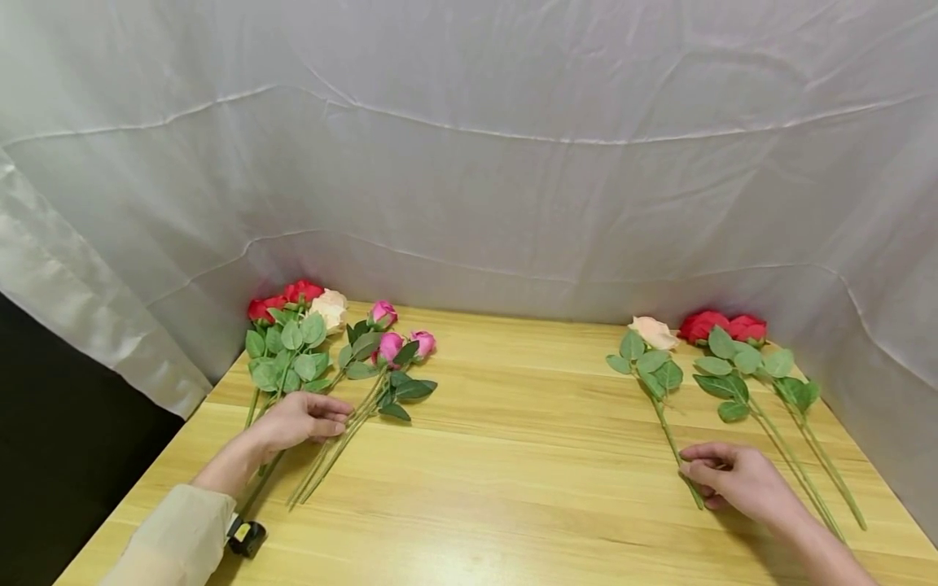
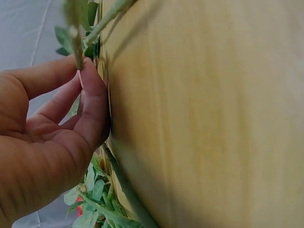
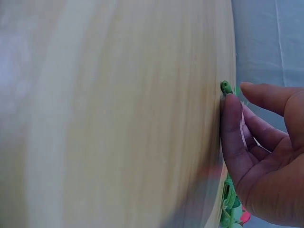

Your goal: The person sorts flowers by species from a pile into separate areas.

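Observation:
In the head view, my left hand (image 1: 304, 422) is among the stems at left. Its thumb and fingertips pinch a stem (image 2: 76, 47) of the pink roses (image 1: 391, 348), which lie beside it with dark green leaves. Below the same hand run the stems of red roses (image 1: 303, 291) and a cream rose (image 1: 330, 311). My right hand (image 1: 733, 480) is low over the table at right, its fingertips at the lower stem of a single peach rose (image 1: 655, 334). In the right wrist view, the cut stem end (image 3: 225, 87) comes out between thumb and index finger.
Two red roses (image 1: 725, 327) with long stems lie to the right of the right hand. A wooden table (image 1: 513, 456) carries all the flowers. Grey-white cloth (image 1: 469, 203) hangs behind it and at the sides. A black wrist strap device (image 1: 247, 539) is on the left forearm.

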The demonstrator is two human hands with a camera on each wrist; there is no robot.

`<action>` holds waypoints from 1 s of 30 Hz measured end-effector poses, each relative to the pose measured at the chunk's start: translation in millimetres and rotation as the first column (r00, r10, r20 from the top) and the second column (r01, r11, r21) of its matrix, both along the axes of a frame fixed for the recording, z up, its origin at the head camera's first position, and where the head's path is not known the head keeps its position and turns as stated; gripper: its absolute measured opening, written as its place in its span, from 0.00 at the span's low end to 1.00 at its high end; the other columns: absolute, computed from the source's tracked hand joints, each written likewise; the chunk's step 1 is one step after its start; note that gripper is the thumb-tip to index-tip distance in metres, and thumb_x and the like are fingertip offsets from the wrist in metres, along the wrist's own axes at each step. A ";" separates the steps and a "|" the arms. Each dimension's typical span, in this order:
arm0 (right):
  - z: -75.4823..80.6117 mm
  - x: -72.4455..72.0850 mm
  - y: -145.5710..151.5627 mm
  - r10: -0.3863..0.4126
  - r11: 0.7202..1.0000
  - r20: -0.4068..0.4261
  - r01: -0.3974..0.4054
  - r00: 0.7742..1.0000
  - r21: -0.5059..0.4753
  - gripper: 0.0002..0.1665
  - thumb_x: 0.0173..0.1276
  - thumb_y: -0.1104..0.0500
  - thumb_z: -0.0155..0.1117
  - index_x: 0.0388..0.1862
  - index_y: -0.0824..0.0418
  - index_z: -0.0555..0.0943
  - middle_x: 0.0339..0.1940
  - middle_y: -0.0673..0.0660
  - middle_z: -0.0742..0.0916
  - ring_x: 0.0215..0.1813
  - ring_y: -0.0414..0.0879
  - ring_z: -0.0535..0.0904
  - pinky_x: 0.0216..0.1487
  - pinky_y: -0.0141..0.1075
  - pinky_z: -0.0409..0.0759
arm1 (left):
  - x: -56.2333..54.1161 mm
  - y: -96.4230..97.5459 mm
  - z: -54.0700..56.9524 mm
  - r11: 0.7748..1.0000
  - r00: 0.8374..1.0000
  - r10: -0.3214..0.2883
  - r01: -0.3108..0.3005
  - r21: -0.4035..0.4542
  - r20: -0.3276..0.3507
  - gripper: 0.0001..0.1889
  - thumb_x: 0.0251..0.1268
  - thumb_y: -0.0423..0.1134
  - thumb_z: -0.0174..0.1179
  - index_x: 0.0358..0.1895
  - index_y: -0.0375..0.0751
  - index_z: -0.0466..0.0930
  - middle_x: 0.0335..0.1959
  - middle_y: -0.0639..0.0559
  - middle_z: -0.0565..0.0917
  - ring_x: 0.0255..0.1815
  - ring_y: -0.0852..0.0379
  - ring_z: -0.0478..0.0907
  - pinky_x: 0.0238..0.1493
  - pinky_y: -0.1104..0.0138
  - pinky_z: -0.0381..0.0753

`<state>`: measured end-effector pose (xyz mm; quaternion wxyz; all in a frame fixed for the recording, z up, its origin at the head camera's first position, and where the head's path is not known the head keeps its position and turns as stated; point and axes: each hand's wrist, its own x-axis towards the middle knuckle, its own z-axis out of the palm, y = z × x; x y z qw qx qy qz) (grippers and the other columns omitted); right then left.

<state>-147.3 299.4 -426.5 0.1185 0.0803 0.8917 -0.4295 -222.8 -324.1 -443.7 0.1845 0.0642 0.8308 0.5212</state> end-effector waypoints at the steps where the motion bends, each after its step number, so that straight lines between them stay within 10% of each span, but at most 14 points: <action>1: 0.1 0.2 -0.2 -0.005 1.000 0.004 0.005 1.000 -0.004 0.24 0.77 0.57 0.65 0.61 0.74 0.80 0.33 0.55 0.85 0.34 0.46 0.79 0.34 0.39 0.89 | 0.2 -0.2 0.5 1.000 1.000 0.001 -0.001 -0.013 -0.007 0.22 0.70 0.32 0.67 0.63 0.26 0.80 0.48 0.41 0.86 0.44 0.54 0.84 0.42 0.64 0.88; 20: 8.1 1.3 -5.4 -0.053 0.998 -0.055 0.051 0.997 -0.041 0.33 0.78 0.49 0.65 0.70 0.72 0.75 0.49 0.59 0.89 0.41 0.44 0.86 0.40 0.38 0.90 | 0.4 18.5 16.9 0.993 0.987 0.118 -0.113 0.044 -0.111 0.20 0.74 0.31 0.64 0.66 0.31 0.80 0.60 0.35 0.84 0.53 0.52 0.83 0.47 0.68 0.87; 30: 16.4 1.0 -49.0 -0.085 0.987 -0.341 0.031 0.936 -0.160 0.33 0.76 0.50 0.68 0.70 0.69 0.76 0.57 0.50 0.89 0.49 0.34 0.87 0.47 0.34 0.89 | -5.7 52.0 31.9 0.966 0.972 0.179 -0.144 0.212 -0.152 0.23 0.74 0.32 0.64 0.68 0.30 0.77 0.63 0.34 0.81 0.52 0.61 0.82 0.54 0.71 0.85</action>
